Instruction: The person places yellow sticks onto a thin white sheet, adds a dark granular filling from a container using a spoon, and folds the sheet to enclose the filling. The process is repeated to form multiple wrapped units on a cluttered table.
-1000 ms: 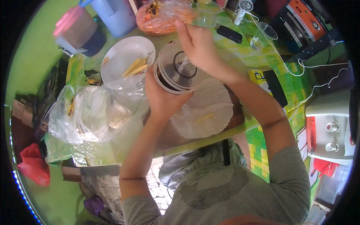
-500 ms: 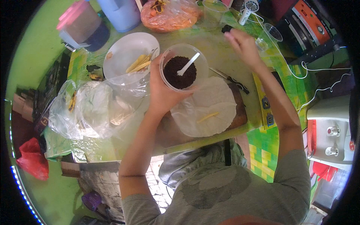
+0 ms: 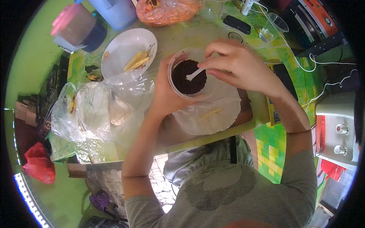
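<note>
My left hand (image 3: 164,93) is wrapped round a clear plastic tub (image 3: 178,93), tilted toward me above the table. Dark brown granules (image 3: 184,81) fill its lower part. Between the fingertips of my right hand (image 3: 237,64) is the handle of a white plastic spoon (image 3: 194,74), its tip in the granules. Below the tub lies a thin round pale wrapper sheet (image 3: 190,123) on a brown board (image 3: 245,108). One pale yellow strip (image 3: 211,113) rests on the sheet. More yellow strips (image 3: 137,60) lie on a white plate (image 3: 114,47) left of the tub.
Clear plastic bags (image 3: 93,110) cover the table's left side. At the back stand a pink-lidded jug (image 3: 74,26), a blue container (image 3: 116,13) and an orange-filled bag (image 3: 167,13). A black oblong object (image 3: 237,24), a clear cup (image 3: 272,28) and a white cable (image 3: 292,55) are right.
My right hand has come back from beside the black object and closed on the spoon handle. My left hand and the tub have shifted slightly right. My right hand and forearm now hide the knife.
</note>
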Tool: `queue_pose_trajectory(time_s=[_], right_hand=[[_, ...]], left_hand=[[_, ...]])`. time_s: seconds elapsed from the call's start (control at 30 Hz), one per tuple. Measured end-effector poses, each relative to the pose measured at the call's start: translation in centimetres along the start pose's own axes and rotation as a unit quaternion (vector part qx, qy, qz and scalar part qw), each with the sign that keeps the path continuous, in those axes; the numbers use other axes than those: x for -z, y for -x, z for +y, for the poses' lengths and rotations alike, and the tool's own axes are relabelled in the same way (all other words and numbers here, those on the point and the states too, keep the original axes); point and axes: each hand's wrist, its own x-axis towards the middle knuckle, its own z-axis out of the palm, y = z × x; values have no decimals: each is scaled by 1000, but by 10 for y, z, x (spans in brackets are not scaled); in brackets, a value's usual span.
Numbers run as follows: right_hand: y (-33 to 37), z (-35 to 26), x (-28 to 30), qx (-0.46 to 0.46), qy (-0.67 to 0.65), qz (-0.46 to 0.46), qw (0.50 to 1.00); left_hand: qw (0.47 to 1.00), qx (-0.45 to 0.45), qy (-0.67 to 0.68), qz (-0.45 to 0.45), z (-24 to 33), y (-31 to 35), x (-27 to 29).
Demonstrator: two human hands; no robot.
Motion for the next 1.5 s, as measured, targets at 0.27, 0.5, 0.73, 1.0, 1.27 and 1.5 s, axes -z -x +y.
queue_pose_trajectory(time_s=[0.27, 0.5, 0.73, 1.0, 1.27, 1.5], right_hand=[[-7, -11, -1, 17, 143, -65, 987], [0, -18, 9, -26, 60, -30, 997], [10, -19, 10, -122, -12, 0, 993], [22, -26, -9, -204, -93, 8, 974], [15, -35, -14, -381, -241, -36, 892], [30, -9, -32, -407, -438, -20, 802]], left_hand=[[1000, -12, -2, -27, 3, 1, 0], [996, 21, 81, -17, -5, 3, -3], [997, -3, 72, -5, -5, 3, -6], [998, -22, 34, 51, -4, 3, -10], [998, -19, 6, 67, -4, 2, -12], [998, -4, 5, 61, -3, 2, -11]])
